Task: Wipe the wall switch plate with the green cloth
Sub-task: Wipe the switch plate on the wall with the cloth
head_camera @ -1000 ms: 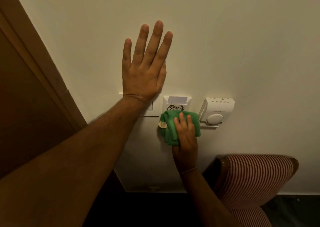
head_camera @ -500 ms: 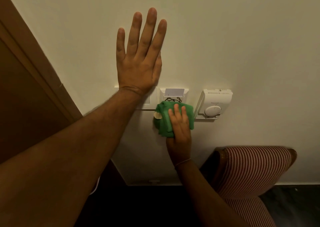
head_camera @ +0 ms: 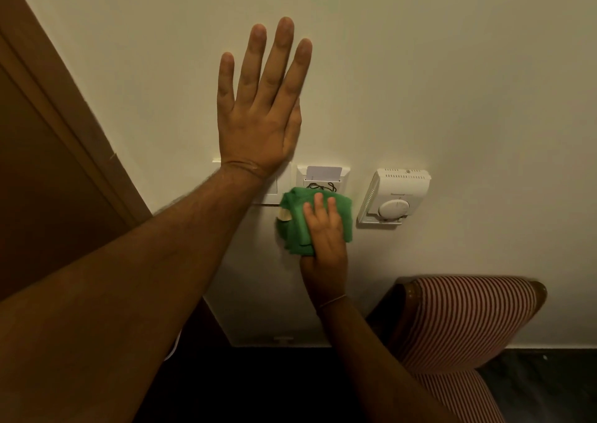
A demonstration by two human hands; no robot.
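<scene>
Wall (head_camera: pixel 420 67): left hand (head_camera: pixel 258 125) flat (fingers spread); right hand (head_camera: pixel 324 238) presses green cloth (head_camera: pixel 294 229)

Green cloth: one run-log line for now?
right hand presses green cloth on card switch plate | left hand flat on wall | thermostat untouched

We list colours and patterns only. Wall (head_camera: pixel 452 67): plain cream, no pattern. Cloth (head_camera: pixel 295 225): solid green, with one small pale patch at its left edge. Switch plate (head_camera: pixel 323 174): white, with a pale grey card at its top and a black squiggle just under it. Thermostat (head_camera: pixel 395 196): white, with a white round dial. Door frame (head_camera: pixel 64 106), left: tan brown; we note darker brown on the door beside it. Chair (head_camera: pixel 468 319), near right: red and white narrow stripes, dark brown wooden trim. Floor (head_camera: pixel 549 380): near black.
</scene>
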